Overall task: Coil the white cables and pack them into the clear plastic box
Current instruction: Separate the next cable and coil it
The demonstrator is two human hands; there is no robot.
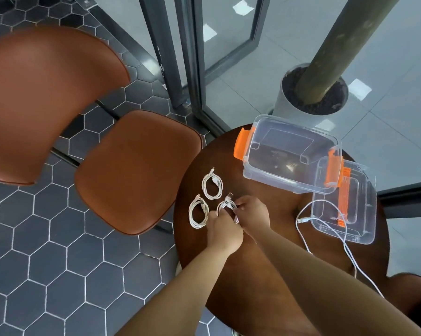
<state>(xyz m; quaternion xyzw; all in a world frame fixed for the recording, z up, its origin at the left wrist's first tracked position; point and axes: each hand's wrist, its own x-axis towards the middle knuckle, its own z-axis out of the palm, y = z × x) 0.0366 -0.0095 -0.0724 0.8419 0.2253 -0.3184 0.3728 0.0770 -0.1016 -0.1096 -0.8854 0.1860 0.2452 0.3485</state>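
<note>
- White cables lie in a cluster on the left part of the round wooden table (289, 214), three of them coiled into small loops.
- Far coil (212, 186) rests flat on the table, untouched, with a plug end sticking out at its far side.
- Left coil (198, 213) lies flat too, just beside the left hand (222, 232).
- Third coil (225, 206) is held between both hands. The left hand's fingers curl round its near side, and the right hand (252, 213) pinches its right side.
- Loose cable (304, 235) is uncoiled on the right. It loops across the lid's left edge and trails toward the near table edge; whether it passes over or under the lid I cannot tell.
- Clear plastic box (277, 181) with orange latches stands open on the far side of the table, no cable in it.
- Its lid (364, 214) lies flat just right of and nearer than the box, their corners overlapping.
- A brown chair (136, 170) stands left of the table on hexagon tiles.
</note>
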